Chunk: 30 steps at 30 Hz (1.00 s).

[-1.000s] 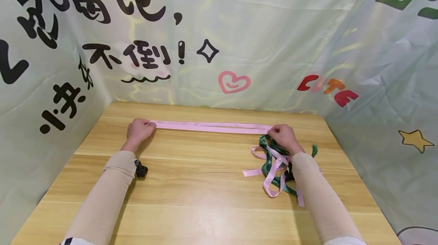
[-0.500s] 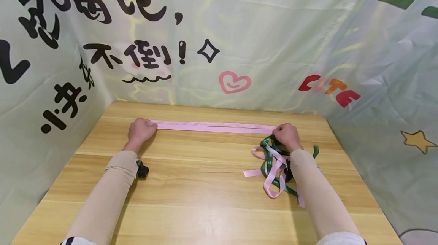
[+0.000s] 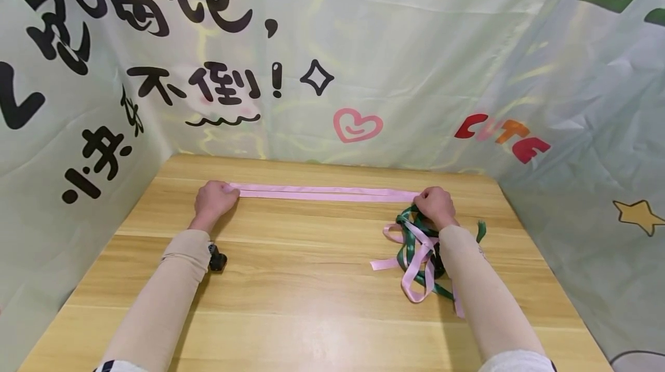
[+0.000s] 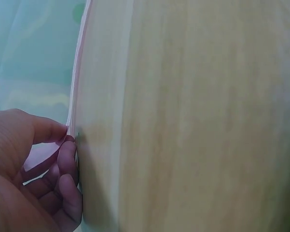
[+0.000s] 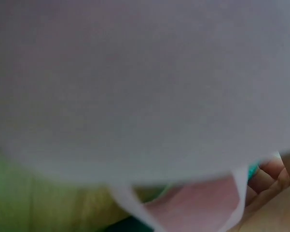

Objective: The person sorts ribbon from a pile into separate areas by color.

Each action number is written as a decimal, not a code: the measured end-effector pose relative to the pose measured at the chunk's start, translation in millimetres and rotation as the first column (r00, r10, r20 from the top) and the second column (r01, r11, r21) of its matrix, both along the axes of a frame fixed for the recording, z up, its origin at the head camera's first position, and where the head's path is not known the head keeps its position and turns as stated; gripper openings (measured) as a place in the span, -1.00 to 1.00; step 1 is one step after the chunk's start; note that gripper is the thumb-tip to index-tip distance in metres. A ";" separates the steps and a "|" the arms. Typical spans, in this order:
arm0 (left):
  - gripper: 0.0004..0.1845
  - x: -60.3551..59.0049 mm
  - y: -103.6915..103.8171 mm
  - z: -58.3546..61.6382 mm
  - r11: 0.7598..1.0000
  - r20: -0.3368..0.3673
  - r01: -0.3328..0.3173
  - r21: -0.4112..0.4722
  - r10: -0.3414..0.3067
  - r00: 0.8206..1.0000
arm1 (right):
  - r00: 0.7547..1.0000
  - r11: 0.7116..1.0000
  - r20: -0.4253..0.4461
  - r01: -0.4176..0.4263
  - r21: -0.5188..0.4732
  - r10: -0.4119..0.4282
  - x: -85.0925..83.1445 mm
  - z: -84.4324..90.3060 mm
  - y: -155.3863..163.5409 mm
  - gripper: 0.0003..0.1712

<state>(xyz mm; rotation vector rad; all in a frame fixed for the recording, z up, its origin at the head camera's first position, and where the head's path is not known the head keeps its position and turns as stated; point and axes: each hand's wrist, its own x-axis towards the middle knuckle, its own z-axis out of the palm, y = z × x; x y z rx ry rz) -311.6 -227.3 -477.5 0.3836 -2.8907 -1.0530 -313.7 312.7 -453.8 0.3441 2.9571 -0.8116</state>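
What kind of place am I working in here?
Probably a small staged craft booth, not a real workshop: a wooden table walled on three sides by printed fabric backdrops bearing cartoon lettering, with only ribbons on it, a stretched pink ribbon and a tangled pile.

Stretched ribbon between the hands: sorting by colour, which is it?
Pink ribbon, clearest in the head view.

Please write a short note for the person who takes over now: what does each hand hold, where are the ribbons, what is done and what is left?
Left hand pinches one end of the pink ribbon; right hand grips the other end.
The ribbon lies doubled and straight across the far part of the table.
A tangle of green and pink ribbons lies beside the right forearm.
Done: one ribbon stretched flat.
Left: probably the tangle.
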 end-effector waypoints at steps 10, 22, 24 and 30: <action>-0.59 2.6 0.6 -0.2 1.000 -0.016 -0.010 0.024 0.011 1.000 | 1.000 1.000 -0.004 0.005 0.004 -0.005 1.3 -0.1 2.2 -0.59; -0.44 8.2 -6.2 8.9 0.997 -0.122 -0.050 0.050 0.056 0.991 | 0.998 1.000 -0.053 -0.024 0.001 0.024 15.5 17.9 14.6 -0.39; -0.45 9.9 -3.3 11.5 0.998 -0.145 -0.053 0.047 0.059 0.988 | 0.996 0.999 -0.078 -0.045 0.014 0.046 20.1 20.4 12.6 -0.41; -0.54 19.3 14.7 19.4 0.999 -0.201 -0.003 0.044 0.012 0.979 | 0.979 0.989 -0.137 -0.150 0.013 0.151 33.2 25.7 4.3 -0.50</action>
